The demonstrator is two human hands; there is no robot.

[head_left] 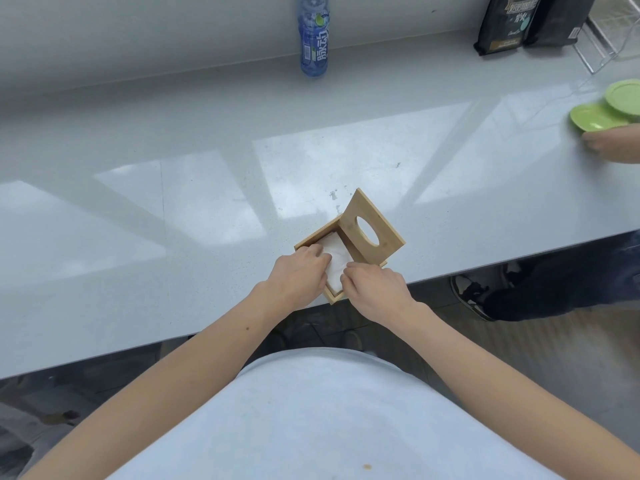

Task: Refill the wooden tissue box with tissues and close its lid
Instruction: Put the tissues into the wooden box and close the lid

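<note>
A wooden tissue box sits at the near edge of the grey counter, turned diagonally. Its lid, with an oval slot, stands raised on the box's far right side. A white stack of tissues lies inside the box. My left hand rests on the left part of the box with its fingers on the tissues. My right hand is at the near right corner, fingertips pressing the tissues' edge. Both hands cover part of the box's rim.
A blue drink bottle stands at the counter's back wall. Dark bags and a clear rack are at the back right. Green plates lie at the right edge, with another person's hand beside them and legs below.
</note>
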